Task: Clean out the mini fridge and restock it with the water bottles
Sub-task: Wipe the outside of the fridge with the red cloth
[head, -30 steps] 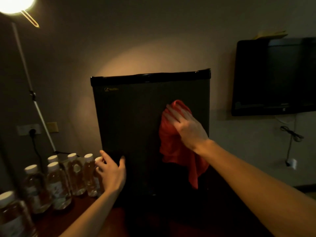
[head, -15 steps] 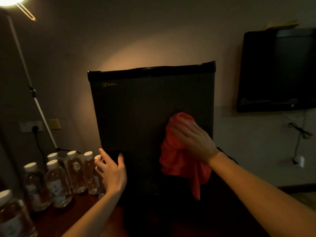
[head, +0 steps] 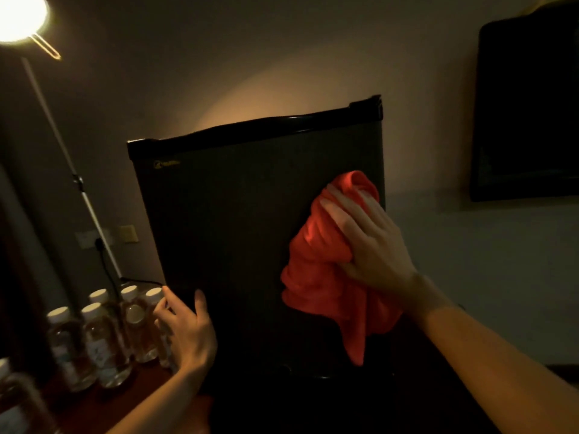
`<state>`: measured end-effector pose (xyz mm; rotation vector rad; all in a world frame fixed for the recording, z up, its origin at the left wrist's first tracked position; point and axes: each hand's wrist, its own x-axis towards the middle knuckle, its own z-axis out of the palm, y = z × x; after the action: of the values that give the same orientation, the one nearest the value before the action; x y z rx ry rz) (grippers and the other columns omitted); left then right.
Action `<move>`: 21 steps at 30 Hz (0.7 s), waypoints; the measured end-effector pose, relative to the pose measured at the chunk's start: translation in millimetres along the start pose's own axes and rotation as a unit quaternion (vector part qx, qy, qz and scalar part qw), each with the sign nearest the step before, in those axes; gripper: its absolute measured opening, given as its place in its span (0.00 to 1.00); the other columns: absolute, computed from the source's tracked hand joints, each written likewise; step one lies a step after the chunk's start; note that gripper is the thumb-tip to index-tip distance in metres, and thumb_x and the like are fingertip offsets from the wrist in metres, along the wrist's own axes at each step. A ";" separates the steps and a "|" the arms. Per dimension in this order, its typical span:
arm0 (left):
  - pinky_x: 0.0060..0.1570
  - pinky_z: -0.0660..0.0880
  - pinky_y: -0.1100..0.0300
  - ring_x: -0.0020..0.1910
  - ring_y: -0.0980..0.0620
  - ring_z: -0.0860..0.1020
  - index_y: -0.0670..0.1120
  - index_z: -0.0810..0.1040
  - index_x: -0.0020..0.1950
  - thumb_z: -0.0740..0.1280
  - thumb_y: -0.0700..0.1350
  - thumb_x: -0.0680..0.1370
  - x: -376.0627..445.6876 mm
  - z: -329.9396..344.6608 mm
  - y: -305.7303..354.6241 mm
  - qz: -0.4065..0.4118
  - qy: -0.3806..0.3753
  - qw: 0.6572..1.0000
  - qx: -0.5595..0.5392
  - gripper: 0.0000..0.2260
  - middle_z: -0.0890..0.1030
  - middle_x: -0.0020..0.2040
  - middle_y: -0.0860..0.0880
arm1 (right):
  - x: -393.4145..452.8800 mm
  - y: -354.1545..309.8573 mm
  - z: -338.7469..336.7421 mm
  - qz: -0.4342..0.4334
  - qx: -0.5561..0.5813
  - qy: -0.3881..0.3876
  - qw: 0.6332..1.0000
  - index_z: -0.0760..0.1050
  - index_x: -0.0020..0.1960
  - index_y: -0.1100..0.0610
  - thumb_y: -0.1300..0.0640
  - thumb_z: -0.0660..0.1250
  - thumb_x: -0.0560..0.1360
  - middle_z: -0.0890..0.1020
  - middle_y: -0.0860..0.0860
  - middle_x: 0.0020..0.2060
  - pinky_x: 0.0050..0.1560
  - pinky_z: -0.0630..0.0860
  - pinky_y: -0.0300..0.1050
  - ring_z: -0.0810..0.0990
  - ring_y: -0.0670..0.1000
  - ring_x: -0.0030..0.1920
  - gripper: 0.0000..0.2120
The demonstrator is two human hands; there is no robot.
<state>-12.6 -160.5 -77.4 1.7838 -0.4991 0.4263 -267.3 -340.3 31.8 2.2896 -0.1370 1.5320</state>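
Your right hand (head: 372, 245) presses a bunched red cloth (head: 316, 270) flat against the closed door of the dark mini fridge (head: 238, 233), high on the door's right side, your fingers spread over the fabric and clamped on it while a loose tail hangs down toward the fridge's lower edge. Your left hand (head: 188, 333) rests at the fridge's lower left edge, fingers curled around the door's side and thumb laid on its front, a grip closed on the fridge itself. The water bottles (head: 103, 339), white-capped and upright, stand clustered on the reddish table (head: 91, 411) just left of the fridge, the nearest of them partly hidden behind your left hand; one more bottle sits blurred further left, at the frame's lower corner. A lit lamp (head: 18, 17) on a slanted white pole glows up and to the left of the fridge, and a dark wall-mounted television (head: 526, 114) hangs to the fridge's right.
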 end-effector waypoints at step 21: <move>0.73 0.54 0.45 0.69 0.32 0.61 0.38 0.55 0.78 0.48 0.65 0.77 4.5 41.4 -9.4 -0.015 0.155 0.988 0.015 0.39 0.61 0.71 0.31 | -106.9 55.5 13.2 0.147 0.311 0.096 0.934 0.67 0.71 0.62 0.63 0.59 0.76 0.65 0.56 0.74 0.73 0.61 0.52 0.64 0.54 0.74 0.23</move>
<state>-2.5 -198.8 -93.3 1.7119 -0.2467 0.6791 -314.6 -410.1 -55.3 2.6531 0.0787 2.1973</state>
